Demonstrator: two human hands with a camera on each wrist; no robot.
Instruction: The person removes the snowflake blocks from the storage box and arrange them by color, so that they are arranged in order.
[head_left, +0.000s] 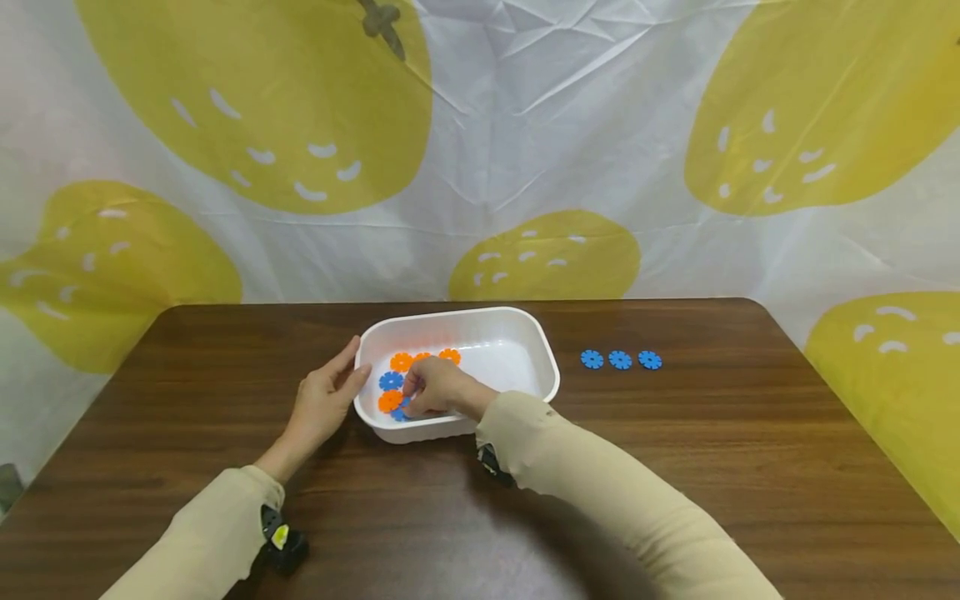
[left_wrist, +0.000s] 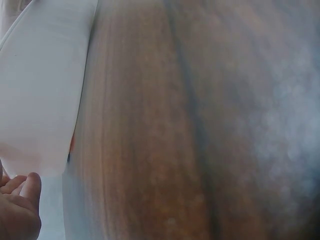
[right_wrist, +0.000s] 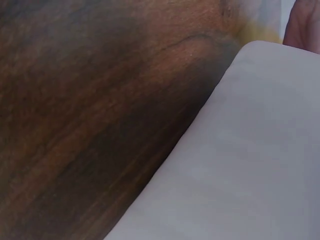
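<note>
A white plastic basin (head_left: 517,337) sits on the table with orange and blue notched discs gathered in its left part. My left hand (head_left: 318,404) holds the basin's left end, thumb over the rim and fingers along the outer wall. In the left wrist view, fingers (left_wrist: 22,200) show against the white wall. My right hand (head_left: 442,387) reaches down into the basin, its thumb and index finger curled about a blue disc (head_left: 406,402) that they partly hide. Beside them lie an orange disc (head_left: 391,401) and another blue disc (head_left: 391,381).
Three blue discs (head_left: 620,360) lie in a row on the brown wooden table (head_left: 697,442), right of the basin. More orange discs (head_left: 401,362) lie along the basin's far side. Behind the table hangs a white cloth (head_left: 570,142) with yellow fruit shapes.
</note>
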